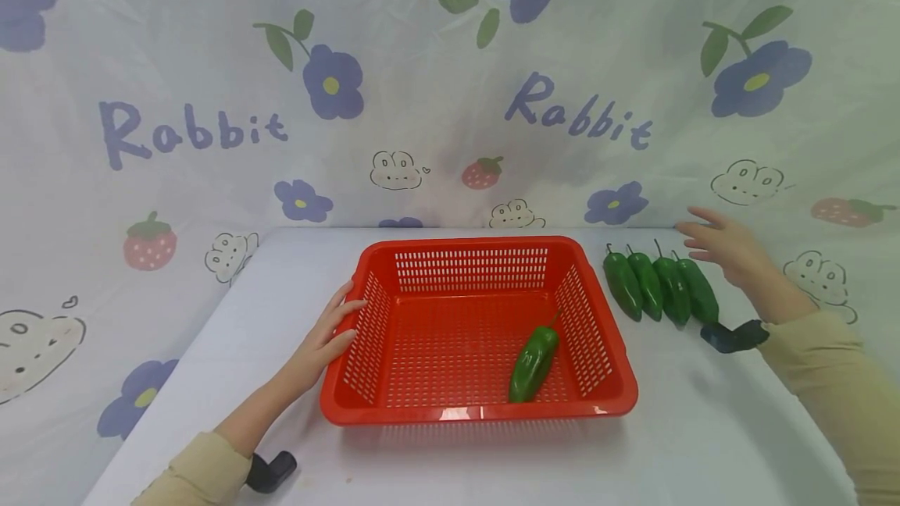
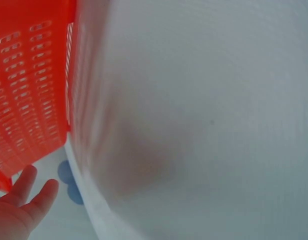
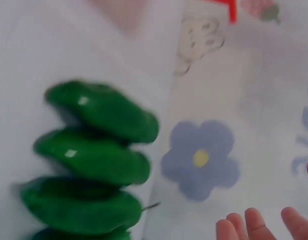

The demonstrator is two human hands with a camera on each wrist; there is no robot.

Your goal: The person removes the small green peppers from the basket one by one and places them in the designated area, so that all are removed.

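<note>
A red plastic basket with slotted walls stands on the white table. My left hand rests on its left rim, the fingers fairly straight and reaching a little over the edge. Inside the basket, toward the right, lies one green pepper. My right hand is in the air at the right, its fingers spread and holding nothing. Just left of it several green peppers lie side by side in a row. In the right wrist view these peppers lie left of the fingertips.
A white table carries everything. Behind it hangs a pale cloth printed with flowers, strawberries, rabbits and the word Rabbit. Dark straps sit at both wrists, by the beige sleeves.
</note>
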